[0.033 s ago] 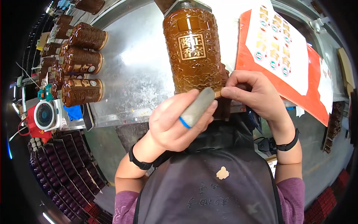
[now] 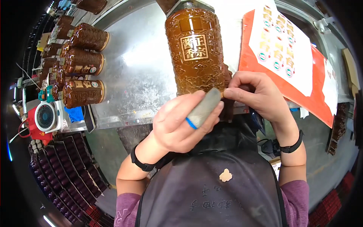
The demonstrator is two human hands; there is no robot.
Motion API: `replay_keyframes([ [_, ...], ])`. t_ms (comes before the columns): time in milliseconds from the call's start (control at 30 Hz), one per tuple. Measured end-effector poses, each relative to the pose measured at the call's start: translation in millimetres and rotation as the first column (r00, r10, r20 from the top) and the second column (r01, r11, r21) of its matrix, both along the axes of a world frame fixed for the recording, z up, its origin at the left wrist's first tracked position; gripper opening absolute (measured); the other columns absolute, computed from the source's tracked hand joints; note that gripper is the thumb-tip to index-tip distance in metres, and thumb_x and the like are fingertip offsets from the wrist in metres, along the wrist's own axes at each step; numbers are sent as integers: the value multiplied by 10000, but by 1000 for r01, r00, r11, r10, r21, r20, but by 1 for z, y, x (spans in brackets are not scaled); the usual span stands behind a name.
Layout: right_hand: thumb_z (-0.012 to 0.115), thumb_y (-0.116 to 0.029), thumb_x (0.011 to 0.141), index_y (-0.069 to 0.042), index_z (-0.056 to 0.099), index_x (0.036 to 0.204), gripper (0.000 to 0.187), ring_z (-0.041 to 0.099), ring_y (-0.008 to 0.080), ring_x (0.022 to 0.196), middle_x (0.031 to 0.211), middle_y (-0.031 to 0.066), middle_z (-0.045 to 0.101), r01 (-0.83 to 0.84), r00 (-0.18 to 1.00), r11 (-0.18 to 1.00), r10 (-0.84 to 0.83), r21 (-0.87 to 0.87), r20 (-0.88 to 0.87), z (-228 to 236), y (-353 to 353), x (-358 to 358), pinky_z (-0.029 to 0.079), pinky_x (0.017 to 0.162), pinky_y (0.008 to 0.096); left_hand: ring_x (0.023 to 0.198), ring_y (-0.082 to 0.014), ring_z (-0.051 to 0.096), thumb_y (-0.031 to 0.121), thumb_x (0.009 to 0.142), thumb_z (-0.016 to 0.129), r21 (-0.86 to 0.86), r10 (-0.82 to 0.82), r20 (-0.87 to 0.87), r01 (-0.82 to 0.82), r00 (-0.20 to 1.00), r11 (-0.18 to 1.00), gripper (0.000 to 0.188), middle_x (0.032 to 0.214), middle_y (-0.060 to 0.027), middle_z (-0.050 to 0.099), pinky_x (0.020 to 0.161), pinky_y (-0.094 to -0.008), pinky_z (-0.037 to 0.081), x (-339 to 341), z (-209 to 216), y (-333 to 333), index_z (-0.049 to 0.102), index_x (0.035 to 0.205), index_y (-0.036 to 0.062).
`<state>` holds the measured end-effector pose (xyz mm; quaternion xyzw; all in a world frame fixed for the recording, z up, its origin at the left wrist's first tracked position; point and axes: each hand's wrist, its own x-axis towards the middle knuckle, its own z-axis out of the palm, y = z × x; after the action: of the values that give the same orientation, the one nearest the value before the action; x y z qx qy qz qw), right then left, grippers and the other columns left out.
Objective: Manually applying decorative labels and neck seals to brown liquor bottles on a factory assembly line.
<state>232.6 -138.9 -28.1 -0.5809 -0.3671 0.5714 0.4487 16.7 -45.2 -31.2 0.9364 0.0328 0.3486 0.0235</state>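
Amber bottle [image 2: 196, 72], neck pointing away, sits by the bench's [image 2: 136, 79] near edge. Both hands meet at its base: the right hand [image 2: 257, 90] pinches a gold strip [image 2: 222, 95]; the left hand [image 2: 176, 126], one finger in a grey sleeve [image 2: 204, 108], is against it, its grip unclear. Farther right, a white label sheet [image 2: 302, 81] overlaps a red sheet [image 2: 248, 56]; left, brown bottles [image 2: 85, 60] cluster.

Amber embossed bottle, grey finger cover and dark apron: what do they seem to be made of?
Amber embossed bottle: probably glass, glossy and translucent, with sharp highlights.
Grey finger cover: apparently knitted fabric, matte, with a blue edge.
Dark apron: perhaps leather-like or coated material, smooth with a soft sheen.
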Motion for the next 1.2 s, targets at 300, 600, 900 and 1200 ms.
replay_keyframes([
  [300,719,-181,926,-37,643,819,195,386,-16,571,646,-101,490,19,1000,1000,-18,18,-23,0,-2,-4,294,497,202,1193,-368,552,177,742,792,-115,124,-73,-132,990,985,477,1327,-177,578,946,-429,505,7,3,-1,695,1192,51],
  [600,722,-167,921,-13,657,868,176,554,2,624,699,-45,612,34,999,999,-35,27,13,23,-12,0,423,553,182,1286,-463,507,14,728,756,-289,250,-80,-262,965,921,703,1389,-258,523,1064,-483,437,1,-8,11,524,1390,-29],
  [900,704,-150,933,-5,659,887,159,568,14,624,705,-37,626,34,998,999,-34,-12,-53,17,-6,-1,436,560,194,1290,-441,519,6,810,723,-390,263,-73,-270,962,880,645,1399,-292,510,1055,-443,451,-3,-15,8,494,1412,-43],
  [1200,717,-186,928,-22,666,839,193,512,-6,592,659,-61,581,21,999,999,-22,-28,-32,12,-2,-4,383,524,191,1248,-416,555,67,902,689,-382,268,-61,-270,962,884,605,1379,-258,547,1038,-425,457,-4,-17,8,440,1433,-79],
])
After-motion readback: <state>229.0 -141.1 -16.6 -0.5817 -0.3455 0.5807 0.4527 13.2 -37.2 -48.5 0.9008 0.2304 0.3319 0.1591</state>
